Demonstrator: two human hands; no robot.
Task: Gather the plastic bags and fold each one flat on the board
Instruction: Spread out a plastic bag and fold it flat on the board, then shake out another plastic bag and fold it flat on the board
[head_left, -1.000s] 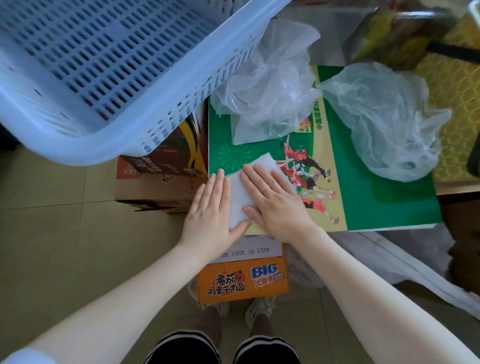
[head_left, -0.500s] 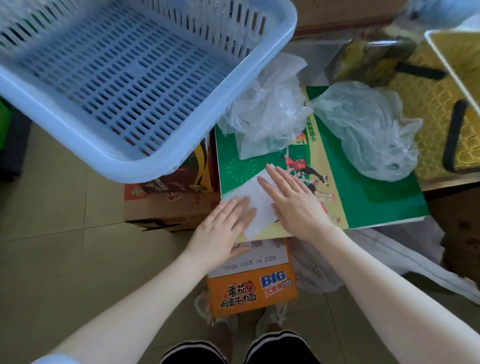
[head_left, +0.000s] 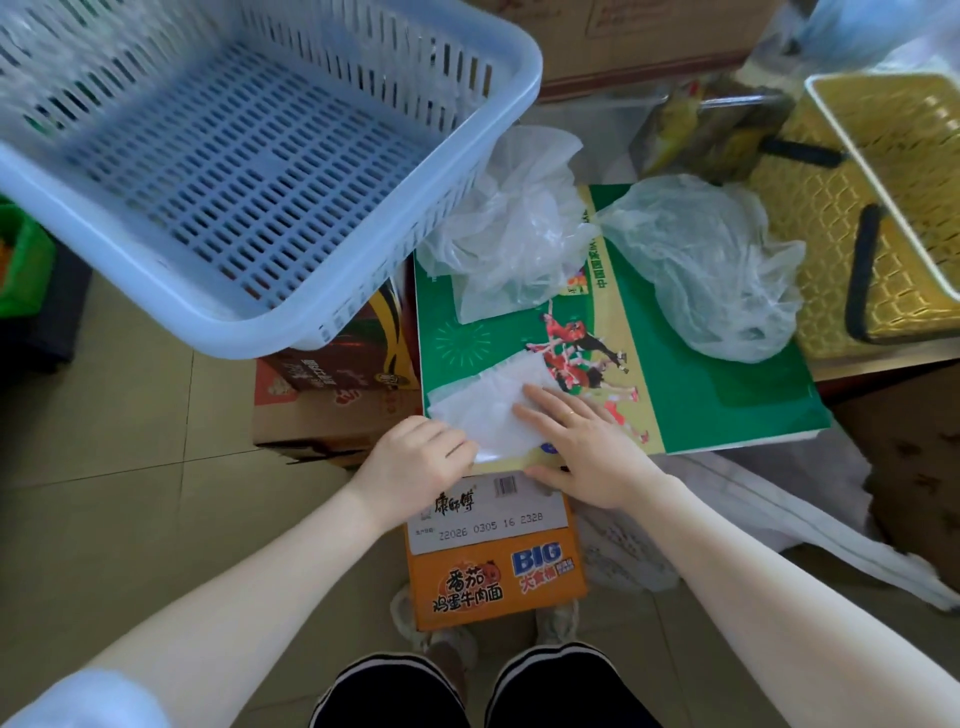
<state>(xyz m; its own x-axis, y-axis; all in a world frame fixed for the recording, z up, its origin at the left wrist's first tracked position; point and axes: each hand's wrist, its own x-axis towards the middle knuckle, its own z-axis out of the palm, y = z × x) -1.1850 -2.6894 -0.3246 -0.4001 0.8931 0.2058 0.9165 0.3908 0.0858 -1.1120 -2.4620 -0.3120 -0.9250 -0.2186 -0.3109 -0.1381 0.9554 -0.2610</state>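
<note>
Now both hands (head_left: 587, 452) flatten folded bag (head_left: 488, 405).

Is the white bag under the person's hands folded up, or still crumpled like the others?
Folded. The white bag lies as a flat, straight-edged rectangle on the green board, the right hand pressing it, the left hand at its near corner.

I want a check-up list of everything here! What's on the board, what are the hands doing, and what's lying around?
Surface: green printed board lying on cartons.
Job's things: folded white bag at the board's near corner; two crumpled clear bags unfolded at its far side.
Clutter: blue slotted basket, empty; orange noodle carton; gold basket.
Hands: left hand curled at the folded bag's near edge; right hand flat on it.
Cables: nothing seen.
Surroundings: tiled floor.
</note>
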